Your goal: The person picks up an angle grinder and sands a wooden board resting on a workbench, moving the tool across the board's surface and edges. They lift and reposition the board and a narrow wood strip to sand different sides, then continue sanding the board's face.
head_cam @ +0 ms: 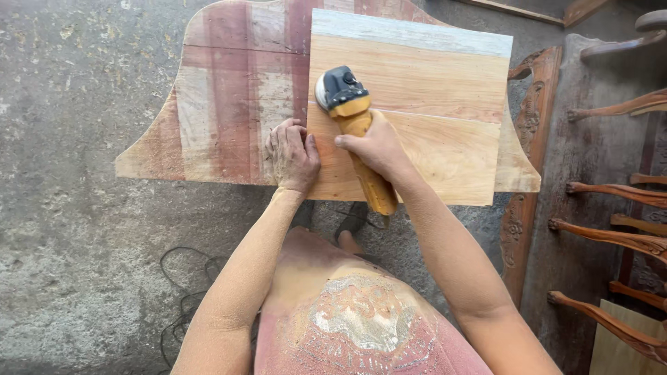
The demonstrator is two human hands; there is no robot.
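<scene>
Both forearms reach out over my dusty pink shirt (361, 326) to the board.

My right hand (375, 147) is wrapped tight round the yellow sander (354, 125), its long axis running away from me, head on the pale board (431, 90); my left hand (292, 156) presses flat, fingers together, just left of it, steadying the board's edge.

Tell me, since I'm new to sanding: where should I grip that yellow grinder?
Probably around the grinder's long yellow handle, coming from the near end, as the right hand does. The handle points toward the person; the dark head lies flat on the board.
</scene>
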